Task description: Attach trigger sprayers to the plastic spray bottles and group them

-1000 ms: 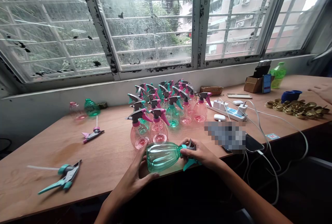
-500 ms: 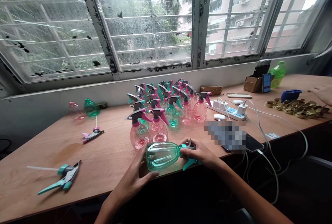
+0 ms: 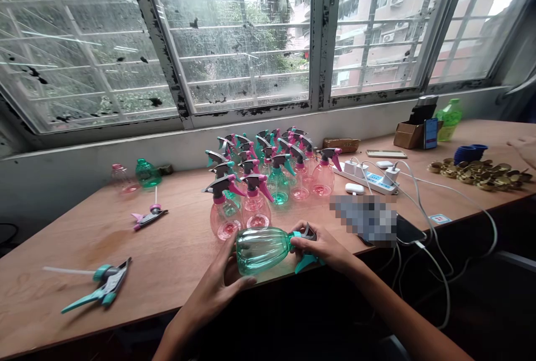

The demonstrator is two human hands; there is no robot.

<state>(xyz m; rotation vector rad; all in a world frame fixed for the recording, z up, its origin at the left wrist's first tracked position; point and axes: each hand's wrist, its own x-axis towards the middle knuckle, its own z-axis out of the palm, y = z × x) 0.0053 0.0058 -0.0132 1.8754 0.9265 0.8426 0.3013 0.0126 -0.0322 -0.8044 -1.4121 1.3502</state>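
Note:
A clear green spray bottle (image 3: 263, 250) lies sideways in both hands, above the table's front edge. My left hand (image 3: 224, 280) is closed around its base end. At the neck, my right hand (image 3: 320, 246) grips the grey and teal spray head (image 3: 307, 260), whose trigger hangs downward; the fingers partly hide it. Just behind stand several assembled spray bottles, pink ones (image 3: 256, 210) and green ones (image 3: 280, 182). To the left lie two loose spray heads with straws, a teal one (image 3: 106, 283) nearer and a pink one (image 3: 151, 217) farther back.
A pink bottle (image 3: 123, 179) and a green bottle (image 3: 147, 174) without spray heads are at the back left. Rightward are a power strip (image 3: 372, 178) with cables, a phone (image 3: 408, 231) and a pile of brass-coloured parts (image 3: 481, 176). Another person's hand (image 3: 523, 152) shows at the right edge.
Both hands keep the same hold on the green spray bottle, and its trigger has shifted very slightly. The other person's hand at the right edge has moved a little.

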